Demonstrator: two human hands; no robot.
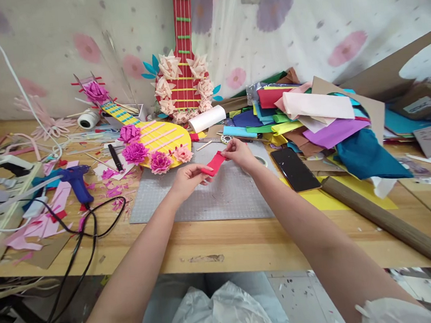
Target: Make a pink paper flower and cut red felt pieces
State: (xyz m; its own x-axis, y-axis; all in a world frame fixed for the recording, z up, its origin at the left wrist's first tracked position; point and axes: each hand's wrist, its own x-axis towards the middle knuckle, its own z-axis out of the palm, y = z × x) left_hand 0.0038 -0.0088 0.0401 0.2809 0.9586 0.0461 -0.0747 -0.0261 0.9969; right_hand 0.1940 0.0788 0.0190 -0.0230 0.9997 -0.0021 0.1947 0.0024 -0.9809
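A small strip of red paper [215, 165], which looks folded, is stretched between my two hands above the grey cutting mat [158, 202]. My left hand [190, 180] pinches its lower left end. Its upper right end is in the closed fingers of my right hand [238, 154]. Just beyond my hands lies a yellow paper guitar [171, 140] with pink and magenta paper flowers. Behind my right hand, a roll of tape [261, 161] rests on the mat, partly hidden. A white paper roll [207, 118] lies farther back.
A blue glue gun [76, 184] with its black cord lies left, beside a power strip [10, 206] and pink scraps. At right are a phone [294, 169], a long cardboard tube [389, 221] and piled coloured paper [309, 106]. A red flowered guitar [184, 91] stands behind.
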